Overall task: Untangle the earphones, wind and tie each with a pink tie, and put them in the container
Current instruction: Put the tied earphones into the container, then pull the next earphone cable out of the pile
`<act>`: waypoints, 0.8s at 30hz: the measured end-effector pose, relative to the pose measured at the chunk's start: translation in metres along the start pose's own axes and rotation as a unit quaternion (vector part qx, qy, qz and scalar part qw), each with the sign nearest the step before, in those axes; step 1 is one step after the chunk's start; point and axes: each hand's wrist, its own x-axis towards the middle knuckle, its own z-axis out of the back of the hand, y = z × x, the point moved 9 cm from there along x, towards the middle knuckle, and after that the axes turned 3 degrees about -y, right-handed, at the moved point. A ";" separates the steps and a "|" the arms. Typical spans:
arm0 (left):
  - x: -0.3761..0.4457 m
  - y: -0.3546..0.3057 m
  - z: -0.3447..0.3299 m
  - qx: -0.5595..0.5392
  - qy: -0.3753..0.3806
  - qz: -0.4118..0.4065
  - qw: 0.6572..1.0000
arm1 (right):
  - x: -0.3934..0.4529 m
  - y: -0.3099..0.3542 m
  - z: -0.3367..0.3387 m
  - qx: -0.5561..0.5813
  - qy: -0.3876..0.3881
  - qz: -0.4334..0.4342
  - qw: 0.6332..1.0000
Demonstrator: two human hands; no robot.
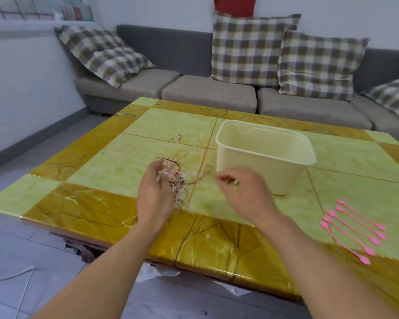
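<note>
Two bare hands reach over the table, forearms coming in from the near edge. One, the left hand [156, 194], has its fingers curled round a single tangled bunch of earphones [176, 180], a knot of white, pink and brownish cords whose separate sets cannot be counted; loose loops spill from the bunch toward the far side and to the right onto the tabletop. Its palm faces right, thumb on top. Beside it, apart from the tangle, the right hand [244, 192] hovers with its back up and its fingers bent inward; whether the fingertips pinch a thin cord is too blurred to tell. Just beyond the right hand stands one cream plastic container [263, 155], upright, open at the top, nothing visible inside. Five pink ties [352, 229] lie side by side, near the table's right edge, well apart from both hands. One green and amber marble-patterned table [101, 171] carries all of this. Behind it runs one grey sofa [207, 93] bearing five plaid cushions [249, 47], the fifth cut off at the right.
</note>
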 end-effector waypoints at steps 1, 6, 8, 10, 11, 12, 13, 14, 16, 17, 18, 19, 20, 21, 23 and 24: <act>-0.002 -0.002 0.000 -0.021 -0.003 0.002 1.000 | -0.009 0.003 -0.030 0.038 0.091 -0.057 0.994; -0.006 -0.012 0.001 -0.063 -0.007 -0.025 0.998 | -0.033 -0.004 -0.089 0.024 0.162 -0.146 0.976; -0.008 -0.013 -0.001 -0.056 0.015 -0.040 0.998 | -0.029 -0.010 -0.078 0.041 0.118 -0.160 0.979; -0.010 -0.018 -0.004 0.018 0.032 -0.099 0.994 | -0.026 -0.016 -0.059 0.084 0.081 -0.172 0.978; -0.012 -0.023 -0.008 0.060 0.047 -0.139 0.987 | -0.026 -0.018 -0.047 0.109 0.063 -0.176 0.976; -0.014 -0.026 -0.015 0.098 0.072 -0.174 0.977 | -0.026 -0.019 -0.035 0.139 0.044 -0.180 0.973; -0.018 -0.027 -0.024 0.137 0.105 -0.197 0.965 | -0.028 -0.021 -0.023 0.174 0.025 -0.184 0.967; -0.021 -0.025 -0.033 0.180 0.135 -0.213 0.951 | -0.030 -0.023 -0.013 0.212 0.007 -0.190 0.959; -0.026 -0.018 -0.049 0.255 0.166 -0.221 0.927 | -0.035 -0.028 0.008 0.267 -0.031 -0.196 0.943; -0.025 -0.014 -0.051 0.280 0.164 -0.215 0.921 | -0.038 -0.031 0.018 0.287 -0.048 -0.202 0.935; -0.023 -0.010 -0.052 0.297 0.157 -0.205 0.919 | -0.042 -0.036 0.028 0.303 -0.069 -0.211 0.927; -0.020 -0.006 -0.050 0.308 0.149 -0.191 0.920 | -0.046 -0.042 0.037 0.310 -0.090 -0.224 0.920; -0.017 -0.004 -0.050 0.312 0.141 -0.177 0.923 | -0.050 -0.051 0.048 0.305 -0.110 -0.237 0.916; -0.014 0.000 -0.048 0.314 0.133 -0.165 0.925 | -0.054 -0.059 0.056 0.291 -0.126 -0.247 0.916; -0.009 0.003 -0.047 0.317 0.122 -0.142 0.930 | -0.062 -0.075 0.074 0.260 -0.151 -0.262 0.917; -0.007 0.005 -0.047 0.318 0.119 -0.132 0.932 | -0.066 -0.083 0.081 0.249 -0.163 -0.270 0.916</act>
